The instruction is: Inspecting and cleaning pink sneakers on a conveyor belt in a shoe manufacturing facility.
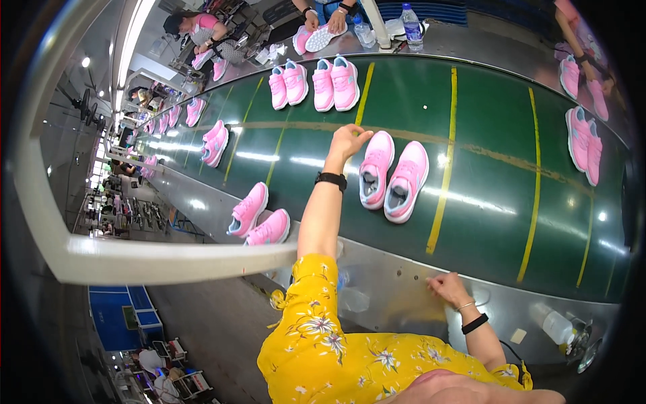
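Observation:
My left hand [348, 142] reaches out over the green conveyor belt [491, 172]. Its fingers are curled in and nothing shows in them. Just right of it stands a pair of pink sneakers, the left shoe [379, 161] and the right shoe [408, 176], toes pointing away from me; a small gap parts the hand from them. My right hand [449, 288] is by the metal edge [383, 273] of the belt, its fingers curled, with no object visible in them.
More pink sneakers [336, 84] stand in pairs along the belt. A white metal frame [175, 262] crosses at the left. Across the belt a co-worker's hands [330, 25] handle a shoe near water bottles [412, 28]. A clear bottle [552, 324] is at the near right.

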Demonstrator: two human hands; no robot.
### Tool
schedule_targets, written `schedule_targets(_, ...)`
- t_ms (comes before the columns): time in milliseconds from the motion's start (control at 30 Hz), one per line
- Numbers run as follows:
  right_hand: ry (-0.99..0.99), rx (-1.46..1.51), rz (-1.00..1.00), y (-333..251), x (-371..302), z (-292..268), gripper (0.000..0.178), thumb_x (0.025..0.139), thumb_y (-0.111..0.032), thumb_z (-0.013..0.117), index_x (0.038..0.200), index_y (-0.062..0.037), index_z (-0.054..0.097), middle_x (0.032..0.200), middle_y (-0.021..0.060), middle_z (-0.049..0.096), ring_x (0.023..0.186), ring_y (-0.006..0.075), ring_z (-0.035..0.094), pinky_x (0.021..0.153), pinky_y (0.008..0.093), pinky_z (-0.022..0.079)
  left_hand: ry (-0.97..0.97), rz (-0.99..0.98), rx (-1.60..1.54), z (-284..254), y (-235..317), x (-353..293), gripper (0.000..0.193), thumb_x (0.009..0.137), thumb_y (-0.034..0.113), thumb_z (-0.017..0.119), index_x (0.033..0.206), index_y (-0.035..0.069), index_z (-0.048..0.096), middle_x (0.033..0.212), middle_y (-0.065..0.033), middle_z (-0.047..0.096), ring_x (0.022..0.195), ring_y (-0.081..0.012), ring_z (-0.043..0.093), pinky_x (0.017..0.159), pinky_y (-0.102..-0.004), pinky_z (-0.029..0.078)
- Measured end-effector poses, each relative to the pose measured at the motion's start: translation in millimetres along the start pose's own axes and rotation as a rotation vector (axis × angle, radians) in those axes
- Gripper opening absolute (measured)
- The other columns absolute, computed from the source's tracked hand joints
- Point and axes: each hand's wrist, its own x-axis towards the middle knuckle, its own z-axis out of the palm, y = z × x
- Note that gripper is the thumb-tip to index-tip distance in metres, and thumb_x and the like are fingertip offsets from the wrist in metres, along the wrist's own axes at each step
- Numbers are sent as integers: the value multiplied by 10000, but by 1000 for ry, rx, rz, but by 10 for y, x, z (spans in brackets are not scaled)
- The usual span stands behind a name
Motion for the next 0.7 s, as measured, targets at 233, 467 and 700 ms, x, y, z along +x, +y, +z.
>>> schedule_targets(233, -221, 271, 483, -176, 227, -38, 427, 948, -327, 636, 720, 24, 724, 552, 83, 659, 417, 141, 609, 433, 273, 490, 194, -107, 398, -176, -292, 1311, 881, 706, 604, 772, 1455, 298, 423, 1507, -170, 393, 1404, -336, 343, 1068, -664, 270)
schedule_targets(467, -284, 63, 677, -80, 337, 36, 403, 871, -479, 678, 701, -127, 778, 534, -35, 667, 491, 74, 644, 509, 265, 525, 676, 123, 385, 85, -440, 2845, 918, 623, 614, 810, 1431, 386, 440, 1566, -201, 262, 1456, -450, 122, 1081, -713, 167)
schedule_targets(700, -477, -359, 558, 243, 217, 183, 540, 783, -573, 727, 533, -96, 681, 410, 77, 488, 396, 258, 524, 440, 367, 403, 386, -190, 341, -46, -661, 3490, 1109, 603, 556, 862, 1508, 184, 339, 1413, -246, 491, 1307, -431, 457, 1052, -555, 393)
